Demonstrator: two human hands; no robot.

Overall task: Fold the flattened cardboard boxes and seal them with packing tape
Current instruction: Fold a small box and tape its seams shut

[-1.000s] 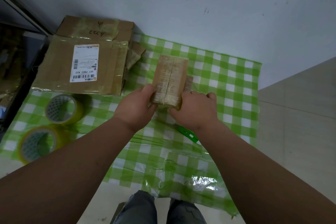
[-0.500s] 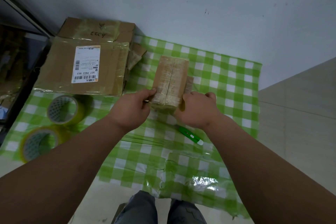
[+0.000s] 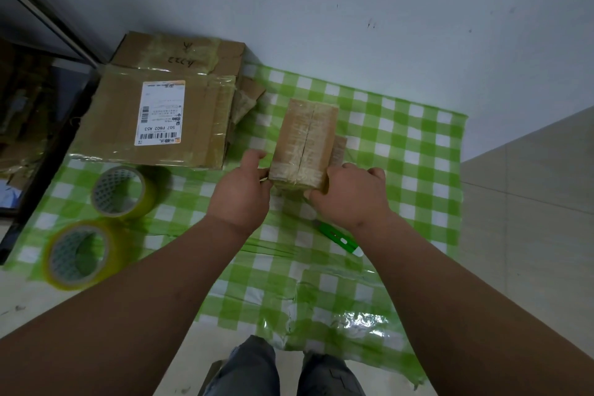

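**Small taped box held at near end**

Small cardboard box (image 3: pixel 305 141), brown, top flaps meeting in a centre seam under clear tape, sits on the green checked cloth (image 3: pixel 401 145). Left hand (image 3: pixel 239 193) grips its near-left corner; right hand (image 3: pixel 348 194) curls round the near-right corner. Flattened boxes (image 3: pixel 167 119) with a shipping label lie far left. Two yellowish tape rolls (image 3: pixel 120 191) near left. Green cutter (image 3: pixel 339 236) beside the right wrist.
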